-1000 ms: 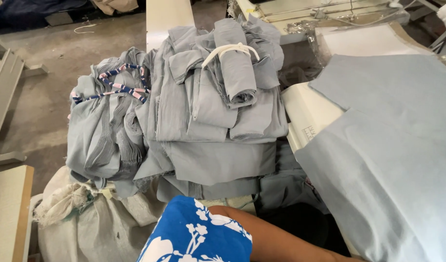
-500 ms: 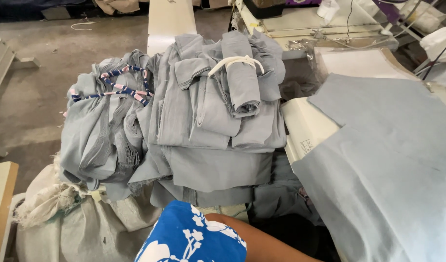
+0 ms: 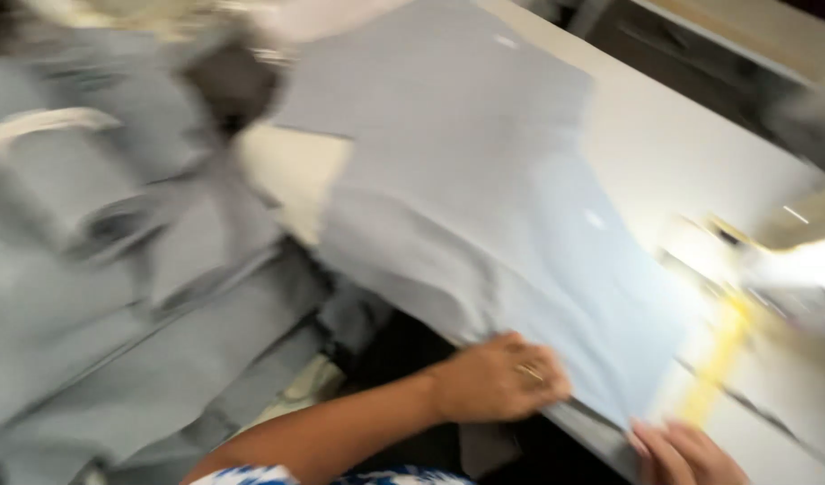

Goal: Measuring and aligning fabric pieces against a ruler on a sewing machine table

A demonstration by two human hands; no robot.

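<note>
Since half a second ago my view has swung right and down: the heap of folded grey garments (image 3: pixel 116 296), then at centre frame, now fills the left side, and both hands have come into view at the bottom, where before only a blue-and-white patterned sleeve (image 3: pixel 251 474) showed.

Item 1: left hand (image 3: pixel 500 379), lower centre, ring on one finger, fingers curled over the near edge of the pale blue-grey fabric stack (image 3: pixel 484 207), grasping it.
Item 2: right hand (image 3: pixel 686 454), lower right corner, partly cut off; fingertips touch the stack's near corner; I cannot tell whether it grips.
Item 3: fabric stack, flat on the white surface (image 3: pixel 700 153), running from upper centre to lower right.
Item 4: yellow strip (image 3: pixel 722 359), right of the stack, blurred.
</note>
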